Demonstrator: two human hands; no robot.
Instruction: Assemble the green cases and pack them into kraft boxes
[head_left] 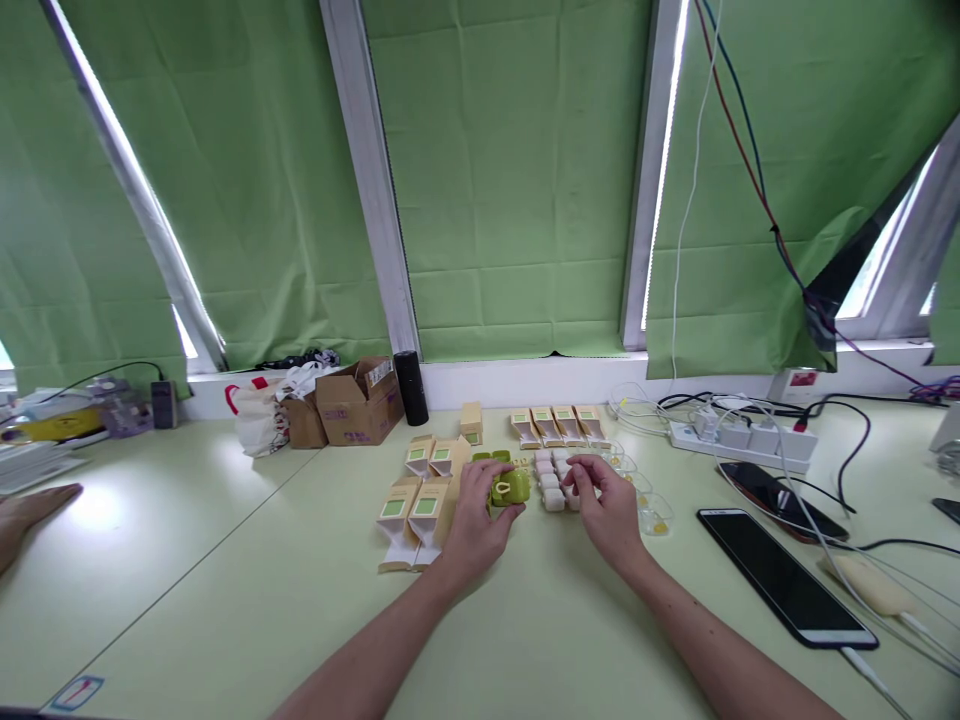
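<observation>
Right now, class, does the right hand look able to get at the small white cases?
Probably yes: several small white cases lie uncovered just beside the right hand.

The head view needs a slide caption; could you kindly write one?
Left hand holding a green case, right hand beside pale cases.

Table [247,600]: pale green, seam [184,577] across its left side, sticker [77,692] at the front-left edge
Middle: open cartons [407,508], green cases [502,456], rows of pale cases [553,481], clear packets [654,512] to their right
Back left: cloth bag [259,425], cardboard box [358,412], upright black cylinder [410,388]
Right: power strip [750,455], dark phone [780,497], white-edged phone [787,580], cables [862,665]
</observation>
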